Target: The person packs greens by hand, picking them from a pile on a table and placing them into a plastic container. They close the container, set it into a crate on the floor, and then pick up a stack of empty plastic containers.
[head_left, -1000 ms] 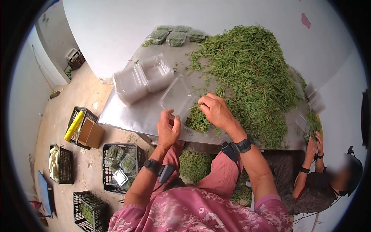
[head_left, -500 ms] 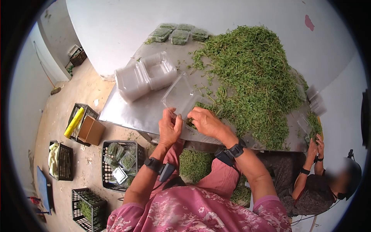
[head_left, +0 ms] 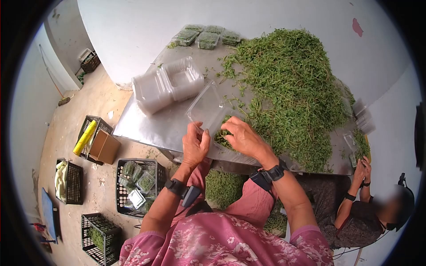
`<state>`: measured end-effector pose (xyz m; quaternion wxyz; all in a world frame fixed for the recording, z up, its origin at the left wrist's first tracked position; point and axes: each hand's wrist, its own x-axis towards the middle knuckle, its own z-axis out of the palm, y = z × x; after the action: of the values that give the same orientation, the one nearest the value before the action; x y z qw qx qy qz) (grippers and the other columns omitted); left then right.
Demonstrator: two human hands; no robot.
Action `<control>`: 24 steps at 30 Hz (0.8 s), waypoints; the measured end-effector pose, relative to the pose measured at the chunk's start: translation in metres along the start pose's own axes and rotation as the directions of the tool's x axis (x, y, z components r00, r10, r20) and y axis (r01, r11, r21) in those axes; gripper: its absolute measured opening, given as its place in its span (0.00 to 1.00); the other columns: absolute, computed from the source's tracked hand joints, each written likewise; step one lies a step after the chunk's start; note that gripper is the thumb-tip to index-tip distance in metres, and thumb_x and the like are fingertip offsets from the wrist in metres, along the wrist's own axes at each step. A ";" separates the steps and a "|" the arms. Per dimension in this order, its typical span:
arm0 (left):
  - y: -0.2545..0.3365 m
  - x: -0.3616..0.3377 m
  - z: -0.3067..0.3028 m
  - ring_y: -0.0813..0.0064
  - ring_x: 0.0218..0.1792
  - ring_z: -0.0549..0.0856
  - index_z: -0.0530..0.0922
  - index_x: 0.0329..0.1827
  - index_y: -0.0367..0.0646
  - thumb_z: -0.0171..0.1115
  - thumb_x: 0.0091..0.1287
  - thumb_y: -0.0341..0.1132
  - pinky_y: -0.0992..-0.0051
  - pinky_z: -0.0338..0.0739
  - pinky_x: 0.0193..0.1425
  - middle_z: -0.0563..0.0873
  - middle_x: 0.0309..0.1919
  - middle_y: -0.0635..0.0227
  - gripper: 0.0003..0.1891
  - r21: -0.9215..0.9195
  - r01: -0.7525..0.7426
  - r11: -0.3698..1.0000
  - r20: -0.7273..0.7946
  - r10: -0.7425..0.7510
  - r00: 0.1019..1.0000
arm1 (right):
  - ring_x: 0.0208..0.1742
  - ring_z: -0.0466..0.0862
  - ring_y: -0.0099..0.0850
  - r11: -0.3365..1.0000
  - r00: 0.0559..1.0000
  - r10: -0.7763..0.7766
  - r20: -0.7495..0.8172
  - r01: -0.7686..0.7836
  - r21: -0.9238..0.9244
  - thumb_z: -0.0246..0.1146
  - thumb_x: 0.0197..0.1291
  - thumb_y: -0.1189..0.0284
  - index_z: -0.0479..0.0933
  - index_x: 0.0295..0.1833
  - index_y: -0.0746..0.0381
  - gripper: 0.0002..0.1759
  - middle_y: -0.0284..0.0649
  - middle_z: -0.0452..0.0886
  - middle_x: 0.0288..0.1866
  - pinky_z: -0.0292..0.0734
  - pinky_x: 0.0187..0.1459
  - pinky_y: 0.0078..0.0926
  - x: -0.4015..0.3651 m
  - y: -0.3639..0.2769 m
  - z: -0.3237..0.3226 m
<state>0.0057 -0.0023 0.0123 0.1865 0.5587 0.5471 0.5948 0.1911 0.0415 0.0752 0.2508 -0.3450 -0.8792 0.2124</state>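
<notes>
An open clear plastic container lies at the table's front edge, its lid half tilted up and some greens in its near half. My left hand is at its left side, thumb and fingers pinched on the container's edge. Over the near half is my right hand, fingers curled down at the greens inside; its fingertips are partly hidden. A large heap of green stems covers the right of the metal table. Left of the container stands a stack of empty clear containers.
Filled containers sit at the table's back edge. Crates with packed greens and other goods stand on the floor at left. A co-worker handles greens at the far right. More greens lie below the table.
My right hand has shifted slightly right and its fingers have spread a little, showing more greens in the container. My left hand stays nearly in place. The co-worker's hands have moved slightly.
</notes>
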 end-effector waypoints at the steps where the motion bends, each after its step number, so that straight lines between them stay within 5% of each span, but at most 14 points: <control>1: 0.000 0.000 0.000 0.80 0.22 0.73 0.75 0.49 0.35 0.63 0.65 0.27 0.76 0.70 0.29 0.75 0.20 0.69 0.12 0.000 0.012 1.000 0.003 -0.012 1.000 | 0.46 0.79 0.48 1.000 1.000 -0.012 0.000 0.012 -0.004 0.63 0.56 0.79 0.76 0.49 0.66 0.13 0.46 0.75 0.45 0.76 0.50 0.39 -0.001 0.003 0.004; 11: 0.002 0.000 0.000 0.79 0.22 0.73 0.74 0.49 0.36 0.63 0.64 0.27 0.75 0.70 0.29 0.74 0.19 0.69 0.12 -0.006 0.012 1.000 0.005 -0.012 1.000 | 0.49 0.79 0.48 0.993 0.998 -0.048 0.049 0.053 -0.106 0.68 0.52 0.79 0.78 0.47 0.65 0.15 0.44 0.75 0.47 0.76 0.50 0.41 -0.002 0.000 0.004; 17: 0.002 0.000 0.000 0.79 0.22 0.73 0.74 0.49 0.35 0.63 0.65 0.27 0.75 0.70 0.29 0.74 0.19 0.69 0.12 -0.007 -0.009 1.000 -0.002 0.009 1.000 | 0.45 0.78 0.49 0.977 0.995 -0.097 -0.008 0.093 -0.194 0.64 0.55 0.80 0.77 0.41 0.65 0.07 0.45 0.76 0.40 0.75 0.47 0.43 0.002 0.010 0.016; 24: -0.001 0.000 0.000 0.79 0.21 0.73 0.74 0.49 0.35 0.63 0.65 0.26 0.75 0.70 0.28 0.74 0.19 0.69 0.12 -0.002 0.002 1.000 0.009 -0.002 1.000 | 0.43 0.78 0.48 0.995 0.997 -0.064 -0.036 0.061 -0.078 0.62 0.57 0.80 0.76 0.35 0.66 0.02 0.46 0.75 0.38 0.75 0.46 0.43 0.002 0.008 0.016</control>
<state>0.0054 -0.0019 0.0120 0.1901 0.5605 0.5463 0.5926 0.1843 0.0448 0.0588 0.2609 -0.3307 -0.8921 0.1635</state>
